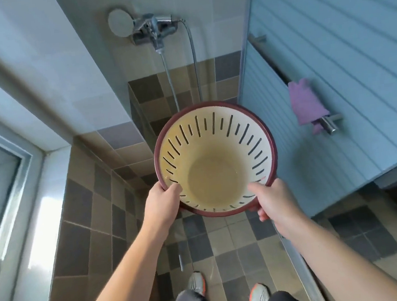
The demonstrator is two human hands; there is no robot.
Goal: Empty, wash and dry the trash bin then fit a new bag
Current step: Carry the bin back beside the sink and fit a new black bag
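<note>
Head view: you've got the trash bin (215, 158) up in both hands over the shower floor (95, 225), mouth tipped toward you so the whole inside shows. It's empty, no bag fitted, with a yellowish tint on the bottom. Your left hand (161, 203) clamps the red rim at about 8 o'clock, thumb hooked inside the slotted wall. Your right hand (275, 203) clamps the rim at about 4 o'clock, thumb over the edge, fingers curled underneath. That two-sided grip keeps the bin steady and lets you tilt it for a look. The shower tap (154, 30) sits straight ahead at 12 o'clock, hose (194, 60) hanging behind the bin. A purple cloth (306, 104) waits on the rail at 2 o'clock, handy for drying, I'd judge. Whether it has been washed, I can't tell.
</note>
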